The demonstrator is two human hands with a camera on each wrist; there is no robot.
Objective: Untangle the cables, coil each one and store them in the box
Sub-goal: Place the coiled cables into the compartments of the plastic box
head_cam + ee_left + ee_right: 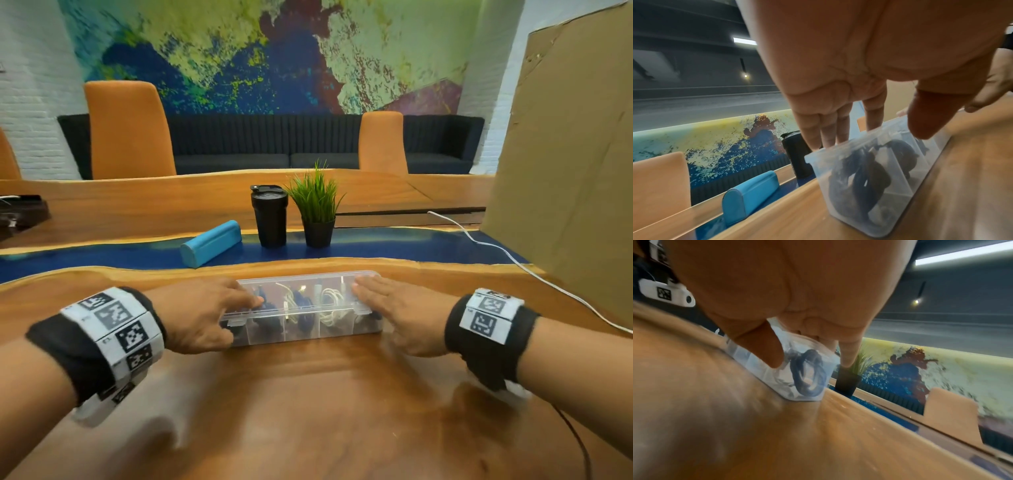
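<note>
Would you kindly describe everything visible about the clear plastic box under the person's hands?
The box is a long, low organiser of clear, slightly frosted plastic with rounded corners, lying flat on the wooden table, its long side facing the person. Inner walls split it into a row of compartments holding coiled dark cables and a white cable. Its clear lid is down, with two small clasps on the near edge. The left hand and the right hand rest on its ends, fingers flat on the lid.
</note>
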